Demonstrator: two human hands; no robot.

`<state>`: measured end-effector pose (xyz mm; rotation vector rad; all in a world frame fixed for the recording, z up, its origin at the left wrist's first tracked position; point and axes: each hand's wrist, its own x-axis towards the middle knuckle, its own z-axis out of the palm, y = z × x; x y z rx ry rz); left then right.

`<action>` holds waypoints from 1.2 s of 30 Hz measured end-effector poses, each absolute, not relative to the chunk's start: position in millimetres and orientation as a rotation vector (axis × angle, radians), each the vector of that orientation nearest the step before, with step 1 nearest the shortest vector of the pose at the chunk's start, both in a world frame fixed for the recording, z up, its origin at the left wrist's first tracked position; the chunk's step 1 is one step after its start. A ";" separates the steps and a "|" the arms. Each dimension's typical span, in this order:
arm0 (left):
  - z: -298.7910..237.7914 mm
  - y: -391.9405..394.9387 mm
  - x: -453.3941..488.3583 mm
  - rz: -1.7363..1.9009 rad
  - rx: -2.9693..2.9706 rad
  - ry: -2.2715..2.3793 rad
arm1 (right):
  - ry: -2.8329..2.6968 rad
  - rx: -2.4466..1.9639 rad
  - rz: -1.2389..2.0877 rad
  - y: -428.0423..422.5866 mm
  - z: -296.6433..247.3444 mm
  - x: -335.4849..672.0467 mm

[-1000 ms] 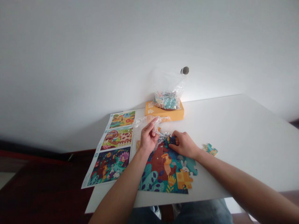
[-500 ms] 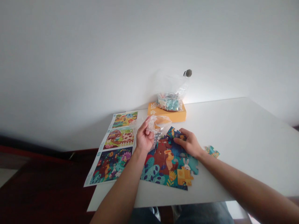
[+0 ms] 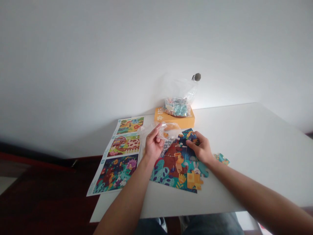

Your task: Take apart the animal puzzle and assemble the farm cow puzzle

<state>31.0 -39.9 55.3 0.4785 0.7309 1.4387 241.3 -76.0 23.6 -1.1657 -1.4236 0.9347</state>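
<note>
A clear plastic bag [image 3: 172, 130] is pinched in the closed fingers of my left hand [image 3: 154, 146], raised over the far left part of a jigsaw puzzle [image 3: 174, 169]. The joined pieces show a brown bear, a rabbit and blue-green leaves. At the puzzle's far right edge, my right hand [image 3: 202, 148] grips a dark blue puzzle piece [image 3: 188, 133] between thumb and fingers. Whether that piece is locked into its neighbours I cannot tell. A yellow puzzle piece [image 3: 194, 181] lies on the near right corner. My left hand and the bag hide the puzzle's far left corner.
A picture sheet [image 3: 114, 156] with three printed scenes lies to the left, overhanging the table edge. Behind stands a yellow box [image 3: 188, 122] bearing a clear bag of puzzle pieces [image 3: 178, 106]. A loose teal piece [image 3: 221, 159] rests on the white table [image 3: 254, 143] beside my right forearm.
My right hand has moved slightly right and away, with the dark blue piece in it. The puzzle has shifted a little the same way. My left hand has drifted slightly right, still holding the bag.
</note>
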 end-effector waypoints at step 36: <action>66.5 -62.8 32.2 1.273 1.051 0.870 | -1.394 -1.479 1.355 -4.0 81.1 200.9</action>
